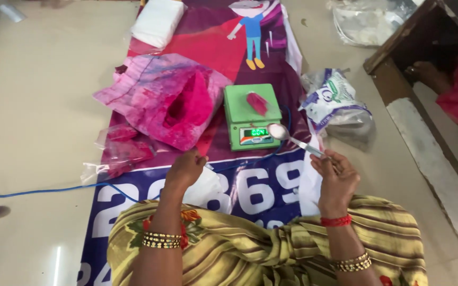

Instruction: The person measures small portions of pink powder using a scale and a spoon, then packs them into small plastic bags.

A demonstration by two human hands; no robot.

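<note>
Spoon (292, 139) rides pinched by its handle in the right hand (335, 177), fingers curled shut around it; its long axis runs up-left, bowl over the green scale's (252, 108) display corner. Pink powder (257, 102) sits on the scale. Left hand (185, 169), loosely curled, rests beside the open pink bag (170, 100).

Scale (252, 112) sits on the mat (271, 188), a powder heap (257, 103) on its platform. Open bag (168, 100) lies left of it, tied bag (335, 103) right. Spoon (292, 139) is over the scale's near right corner
</note>
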